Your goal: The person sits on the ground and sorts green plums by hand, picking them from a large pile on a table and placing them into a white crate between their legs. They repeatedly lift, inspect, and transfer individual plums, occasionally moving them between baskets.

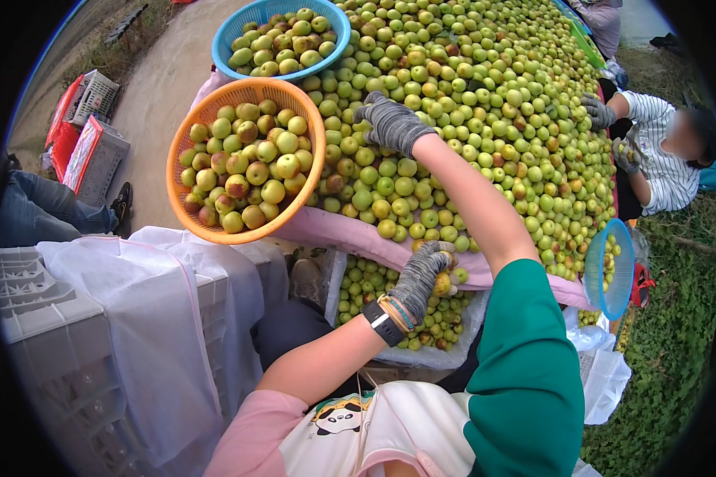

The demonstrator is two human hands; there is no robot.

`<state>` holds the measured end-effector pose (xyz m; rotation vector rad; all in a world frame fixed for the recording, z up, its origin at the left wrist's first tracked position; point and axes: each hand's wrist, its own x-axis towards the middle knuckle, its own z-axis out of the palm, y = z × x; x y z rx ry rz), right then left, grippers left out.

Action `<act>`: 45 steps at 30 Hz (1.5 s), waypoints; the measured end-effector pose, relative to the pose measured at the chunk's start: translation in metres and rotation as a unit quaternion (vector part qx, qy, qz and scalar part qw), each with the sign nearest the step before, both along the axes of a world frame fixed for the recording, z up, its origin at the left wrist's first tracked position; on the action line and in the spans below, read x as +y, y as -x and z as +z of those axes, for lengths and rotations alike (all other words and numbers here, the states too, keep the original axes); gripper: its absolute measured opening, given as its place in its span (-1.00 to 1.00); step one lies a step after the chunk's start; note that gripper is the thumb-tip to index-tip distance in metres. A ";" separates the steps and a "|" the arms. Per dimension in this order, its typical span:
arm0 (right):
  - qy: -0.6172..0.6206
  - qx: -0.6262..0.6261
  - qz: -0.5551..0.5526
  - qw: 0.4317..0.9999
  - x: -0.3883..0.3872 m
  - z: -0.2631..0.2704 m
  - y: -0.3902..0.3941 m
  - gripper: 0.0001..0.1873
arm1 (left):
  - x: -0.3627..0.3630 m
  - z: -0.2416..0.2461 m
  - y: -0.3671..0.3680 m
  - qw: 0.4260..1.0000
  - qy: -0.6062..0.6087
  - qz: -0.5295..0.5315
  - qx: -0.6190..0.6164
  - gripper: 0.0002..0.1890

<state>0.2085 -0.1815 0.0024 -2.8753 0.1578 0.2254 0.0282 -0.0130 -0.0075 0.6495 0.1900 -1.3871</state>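
Note:
My left hand (420, 280), in a grey knit glove, is closed around a few yellow-green jujubes (442, 284) above a plastic-lined crate (460, 356) of the same fruit. My right hand (395, 124), gloved alike, is stretched palm down over the large heap of jujubes (483, 119). Its fingers are spread and no fruit shows in them, though the palm side is hidden. Left of that hand stands an orange plastic basket (176, 197) filled with green and brown-blushed jujubes. Pink cloth (346, 234) edges the heap, between it and the crate.
A blue basket (221, 50) of jujubes stands behind the orange one. Another blue basket (623, 280) tilts at the right edge. White cloth (125, 310) drapes grey plastic crates (53, 340) at my left. A gloved co-worker (662, 149) sits across the heap; another person's legs (48, 206) show left.

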 end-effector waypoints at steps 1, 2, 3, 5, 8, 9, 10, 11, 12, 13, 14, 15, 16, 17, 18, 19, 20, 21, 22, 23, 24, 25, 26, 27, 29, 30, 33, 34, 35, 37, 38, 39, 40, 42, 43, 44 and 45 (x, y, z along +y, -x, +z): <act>0.073 0.041 0.011 0.996 0.007 -0.002 0.001 -0.58 | -0.001 0.000 0.001 1.000 -0.021 -0.004 -0.013 -0.70; 0.045 0.045 -0.055 0.996 0.012 -0.003 0.000 -0.57 | -0.002 0.000 0.003 1.000 -0.022 0.001 -0.013 -0.70; 0.059 0.060 -0.068 0.994 0.016 -0.004 0.000 -0.56 | -0.003 -0.001 0.004 1.000 -0.022 0.005 -0.013 -0.70; 0.087 0.051 -0.068 0.993 0.018 -0.002 -0.003 -0.54 | -0.004 0.000 0.006 0.999 -0.025 0.002 -0.028 -0.71; 0.052 0.018 -0.043 0.998 0.009 0.013 0.003 -0.46 | 0.001 0.005 0.012 0.998 -0.053 0.003 -0.043 -0.72; 0.017 -0.027 -0.083 0.996 0.009 0.019 0.011 -0.49 | 0.004 0.007 0.014 0.997 -0.055 -0.010 -0.049 -0.72; -0.037 -0.048 -0.075 0.995 0.010 0.024 0.024 -0.52 | 0.007 0.010 0.016 0.997 -0.057 -0.025 -0.049 -0.71; -0.094 -0.083 -0.061 0.990 0.011 0.030 0.042 -0.56 | 0.009 0.012 0.019 0.998 -0.047 -0.028 -0.041 -0.71; -0.151 -0.029 -0.018 0.988 0.014 0.035 0.065 -0.59 | 0.010 0.014 0.022 0.993 -0.037 -0.044 -0.100 -0.71; -0.226 -0.018 0.056 0.972 0.020 0.039 0.091 -0.61 | 0.013 0.016 0.027 0.987 -0.023 -0.086 -0.137 -0.71; -0.247 0.041 0.094 0.964 0.035 0.039 0.117 -0.57 | 0.016 0.018 0.033 0.978 -0.011 -0.122 -0.167 -0.72; -0.271 0.078 0.148 0.948 0.050 0.038 0.139 -0.53 | 0.018 0.019 0.039 0.969 0.017 -0.156 -0.192 -0.73; -0.269 0.174 0.183 0.930 0.065 0.035 0.158 -0.51 | 0.020 0.018 0.045 0.912 0.001 -0.219 -0.346 -0.69; -0.242 0.280 0.201 0.907 0.076 0.033 0.174 -0.48 | 0.022 0.017 0.051 0.893 0.025 -0.240 -0.380 -0.70; -0.235 0.298 0.226 0.897 0.080 0.032 0.184 -0.45 | 0.024 0.016 0.058 0.869 0.053 -0.257 -0.420 -0.71; -0.196 0.354 0.243 0.882 0.083 0.031 0.188 -0.41 | 0.027 0.014 0.065 0.835 0.075 -0.269 -0.473 -0.71; -0.131 0.398 0.232 0.878 0.081 0.029 0.184 -0.37 | 0.032 0.013 0.073 0.850 0.057 -0.289 -0.436 -0.74; -0.157 0.361 0.196 0.898 0.075 0.029 0.175 -0.39 | 0.036 0.011 0.079 0.863 0.049 -0.298 -0.405 -0.74; -0.207 0.283 0.128 0.928 0.069 0.028 0.158 -0.44 | 0.038 0.009 0.082 0.867 0.038 -0.310 -0.389 -0.74; -0.249 0.166 0.082 0.950 0.065 0.027 0.138 -0.52 | 0.040 0.007 0.084 0.865 0.032 -0.323 -0.384 -0.75; -0.204 0.030 0.056 0.977 0.061 0.025 0.119 -0.57 | 0.041 0.005 0.083 0.883 0.041 -0.309 -0.352 -0.73; -0.099 -0.098 0.053 0.989 0.061 0.021 0.099 -0.59 | 0.040 0.003 0.081 0.880 0.029 -0.305 -0.362 -0.70; -0.035 -0.105 0.036 0.993 0.060 0.018 0.076 -0.59 | 0.039 0.000 0.077 0.868 0.026 -0.300 -0.395 -0.67; 0.005 -0.077 0.033 0.996 0.059 0.014 0.060 -0.65 | 0.037 -0.003 0.072 0.856 0.022 -0.289 -0.428 -0.63; -0.073 0.021 -0.018 0.997 0.056 0.007 0.035 -0.68 | 0.035 -0.004 0.068 0.850 -0.039 -0.250 -0.462 -0.63; -0.042 0.004 -0.009 0.999 0.058 0.001 0.029 -0.69 | 0.032 -0.004 0.068 0.853 -0.062 -0.229 -0.465 -0.64; 0.011 -0.024 0.003 1.000 0.062 -0.010 0.025 -0.70 | 0.029 -0.002 0.066 0.848 -0.085 -0.235 -0.468 -0.67; 0.015 -0.037 0.014 0.999 0.060 -0.010 0.027 -0.71 | 0.030 0.000 0.064 0.853 -0.072 -0.252 -0.451 -0.67; 0.015 -0.060 0.030 0.998 0.057 -0.009 0.029 -0.72 | 0.030 0.002 0.061 0.856 -0.051 -0.244 -0.452 -0.67; 0.012 -0.114 0.031 0.993 0.042 0.000 0.034 -0.81 | 0.029 0.008 0.059 0.863 -0.027 -0.254 -0.436 -0.67; -0.016 -0.186 -0.029 0.982 0.033 0.005 0.039 -0.83 | 0.030 0.011 0.058 0.860 -0.022 -0.257 -0.440 -0.66; -0.013 -0.220 -0.076 0.972 0.021 0.011 0.043 -0.82 | 0.031 0.013 0.057 0.851 -0.029 -0.277 -0.444 -0.65; -0.014 -0.213 -0.122 0.969 0.008 0.016 0.047 -0.81 | 0.033 0.016 0.059 0.877 -0.053 -0.268 -0.395 -0.73; 0.016 -0.034 -0.185 0.982 -0.011 0.020 0.052 -0.80 | 0.035 0.020 0.058 0.880 -0.052 -0.254 -0.399 -0.73; 0.026 0.026 -0.199 0.979 -0.016 0.018 0.054 -0.79 | 0.036 0.021 0.059 0.878 -0.047 -0.246 -0.408 -0.74; 0.043 -0.015 -0.174 0.984 -0.015 0.011 0.057 -0.76 | 0.036 0.021 0.059 0.879 -0.054 -0.257 -0.398 -0.74; 0.065 -0.030 -0.170 0.983 -0.011 0.003 0.059 -0.71 | 0.035 0.021 0.060 0.875 -0.047 -0.251 -0.411 -0.74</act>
